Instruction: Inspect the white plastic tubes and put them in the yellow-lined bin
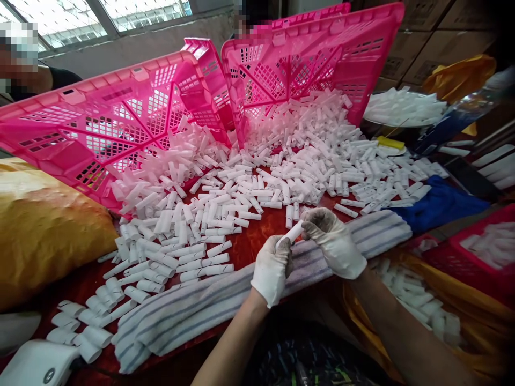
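Note:
A short white plastic tube (291, 234) is held at a slant between my two gloved hands, over the rolled towel. My left hand (272, 268), in a white glove, is closed around the tube's lower end. Stained at the fingertips, the glove on my right hand (336, 242) pinches the upper end between thumb and fingers. Just beyond them, a large heap of similar white tubes (225, 201) spreads over the red tabletop (253, 233). Several of the nearer tubes carry dark line marks.
A striped towel (193, 303) runs along the table's near edge. Two pink crates (148, 112) lie tipped behind the heap. A yellow sack (44, 230) stands left, a white device (38, 364) below it. At right are a blue cloth (442, 206) and a tube-filled sack (422, 300).

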`<action>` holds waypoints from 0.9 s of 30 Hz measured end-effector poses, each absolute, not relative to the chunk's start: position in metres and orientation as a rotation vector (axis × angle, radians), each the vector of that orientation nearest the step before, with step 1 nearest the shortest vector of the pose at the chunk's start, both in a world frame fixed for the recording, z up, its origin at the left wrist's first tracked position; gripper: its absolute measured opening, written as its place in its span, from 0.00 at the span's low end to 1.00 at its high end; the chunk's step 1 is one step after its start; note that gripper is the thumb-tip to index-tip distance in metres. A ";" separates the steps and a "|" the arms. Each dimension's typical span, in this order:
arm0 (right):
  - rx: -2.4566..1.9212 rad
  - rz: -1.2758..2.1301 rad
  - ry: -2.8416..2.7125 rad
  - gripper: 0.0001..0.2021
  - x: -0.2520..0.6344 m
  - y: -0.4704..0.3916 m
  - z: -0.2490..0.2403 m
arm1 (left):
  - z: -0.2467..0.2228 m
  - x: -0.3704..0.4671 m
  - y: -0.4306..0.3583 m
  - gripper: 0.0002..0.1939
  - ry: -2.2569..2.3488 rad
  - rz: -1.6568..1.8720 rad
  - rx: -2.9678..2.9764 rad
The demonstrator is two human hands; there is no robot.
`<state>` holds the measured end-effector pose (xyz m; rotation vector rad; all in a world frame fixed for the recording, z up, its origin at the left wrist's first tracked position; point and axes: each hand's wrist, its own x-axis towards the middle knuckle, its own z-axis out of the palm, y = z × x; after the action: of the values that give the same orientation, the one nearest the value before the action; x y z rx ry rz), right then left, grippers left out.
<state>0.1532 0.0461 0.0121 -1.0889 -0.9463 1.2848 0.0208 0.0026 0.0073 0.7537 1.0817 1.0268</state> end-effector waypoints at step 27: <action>-0.791 1.321 -1.314 0.04 0.181 0.026 0.033 | 0.021 0.012 0.002 0.25 0.471 0.388 0.333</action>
<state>0.1808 0.0257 0.0330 -0.7907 -1.3136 1.3210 0.0120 0.0023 0.0207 0.3325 0.4710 0.3875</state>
